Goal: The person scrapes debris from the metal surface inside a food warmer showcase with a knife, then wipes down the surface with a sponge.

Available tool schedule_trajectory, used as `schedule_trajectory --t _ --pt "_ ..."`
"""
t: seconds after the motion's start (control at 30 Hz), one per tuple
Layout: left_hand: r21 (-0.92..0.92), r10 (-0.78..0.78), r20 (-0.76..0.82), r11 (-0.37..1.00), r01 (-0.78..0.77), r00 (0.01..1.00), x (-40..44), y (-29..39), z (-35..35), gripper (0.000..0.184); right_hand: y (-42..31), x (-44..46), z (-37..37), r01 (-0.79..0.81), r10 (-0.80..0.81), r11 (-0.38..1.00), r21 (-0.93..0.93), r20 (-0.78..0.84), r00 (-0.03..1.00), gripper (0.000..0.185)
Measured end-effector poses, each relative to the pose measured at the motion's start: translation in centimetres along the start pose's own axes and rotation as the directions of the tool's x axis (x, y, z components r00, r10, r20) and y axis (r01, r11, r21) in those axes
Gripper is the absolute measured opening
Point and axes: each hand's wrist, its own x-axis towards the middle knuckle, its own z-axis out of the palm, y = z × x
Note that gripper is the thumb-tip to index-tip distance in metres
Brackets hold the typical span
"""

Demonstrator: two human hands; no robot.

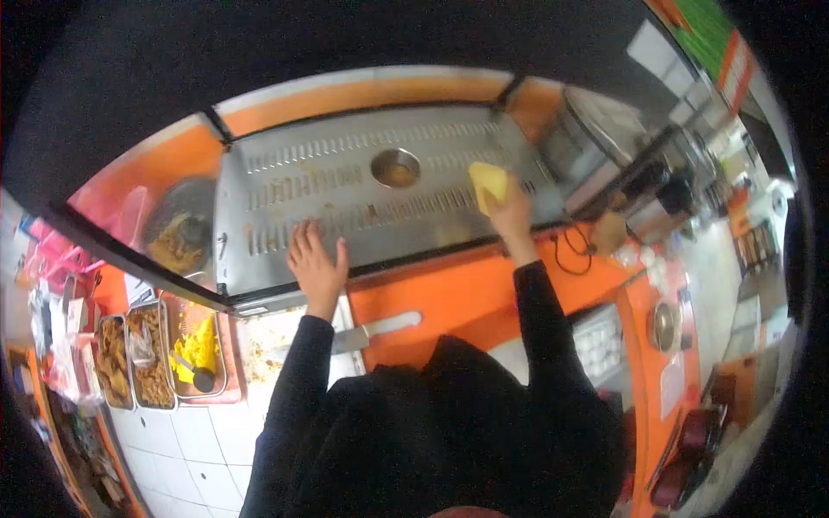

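Note:
My right hand (512,216) grips a yellow sponge or folded cloth (489,180), held against or just above the right part of a slotted metal plate (337,186). My left hand (316,266) lies with fingers spread over the plate's front left area; its fingers look to be touching the metal. Small brown bits dot the plate around the slots. Toward the back middle is a round metal cup or recess (395,168) with something brownish inside. The plate forms the floor of a display cabinet with a dark frame (138,259).
A large knife (371,332) with a pale handle lies across a white board on the orange counter (432,293). Trays of brown food (151,363) and a tray of yellow food (197,350) stand at left. A black cable (574,250) loops near the cabinet's right front.

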Motion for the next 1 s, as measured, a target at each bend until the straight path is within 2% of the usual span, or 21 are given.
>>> schedule_trajectory --t 0.07,0.1,0.2,0.23,0.33,0.43,0.53,0.57,0.67,0.77,0.8,0.87,1.0 --pt "0.020 0.016 -0.001 1.000 -0.016 1.000 -0.1 -0.1 0.5 0.056 2.1 -3.0 -3.8 -0.142 0.146 0.985 0.097 -0.041 0.988 0.047" --pt "0.023 0.020 0.003 1.000 -0.020 1.000 -0.1 -0.1 0.5 0.056 4.2 -4.6 -5.1 -0.247 0.250 0.954 0.169 0.008 0.968 0.052" --pt "0.032 0.022 0.020 0.999 -0.022 1.000 0.0 0.1 0.3 0.055 9.5 -10.3 -7.1 -0.072 0.095 0.963 0.260 -0.078 0.992 0.056" --pt "0.046 0.014 0.029 0.999 -0.015 0.999 0.0 0.3 0.2 0.055 10.4 -12.2 -7.5 -0.039 0.050 0.987 0.153 -0.070 0.996 0.059" --pt "0.066 0.014 0.027 0.998 -0.016 1.000 0.0 0.4 0.4 0.056 12.8 -15.9 -8.7 -0.162 0.166 0.984 0.072 -0.057 0.984 0.056" --pt "0.066 0.029 0.031 0.997 -0.031 0.999 0.0 0.2 0.4 0.056 16.0 -18.7 -7.0 -0.180 0.175 0.983 -0.040 -0.102 0.979 0.053" --pt "0.064 0.023 0.033 0.998 -0.025 0.999 0.1 0.0 0.6 0.055 16.0 -20.1 -5.5 -0.101 0.101 0.995 -0.021 -0.022 0.995 0.050" --pt "0.067 0.021 0.032 0.997 -0.024 0.999 0.1 0.0 0.6 0.054 15.8 -20.1 -5.0 -0.155 0.154 0.987 -0.034 -0.042 0.987 0.050" --pt "0.070 0.022 0.029 0.997 -0.024 0.999 -0.1 0.0 0.5 0.053 16.4 -19.6 -4.3 -0.166 0.169 0.985 0.038 -0.121 0.978 0.048" --pt "0.056 0.031 0.020 0.998 -0.032 0.999 0.0 -0.1 0.7 0.053 16.9 -19.3 -4.4 -0.284 0.313 0.934 0.217 -0.117 0.942 0.044" --pt "0.050 0.033 0.019 0.998 -0.034 0.999 -0.1 -0.2 0.7 0.052 17.2 -19.3 -4.5 -0.334 0.398 0.861 0.384 -0.099 0.912 0.042" --pt "0.052 0.027 0.025 0.998 -0.028 0.999 0.0 -0.2 0.8 0.053 17.7 -19.3 -4.8 -0.393 0.546 0.627 0.673 -0.020 0.837 0.038" --pt "0.074 0.038 0.022 0.997 -0.039 0.999 -0.1 -0.2 0.8 0.052 16.9 -18.8 -7.1 -0.374 0.523 0.638 0.673 -0.022 0.852 0.031"
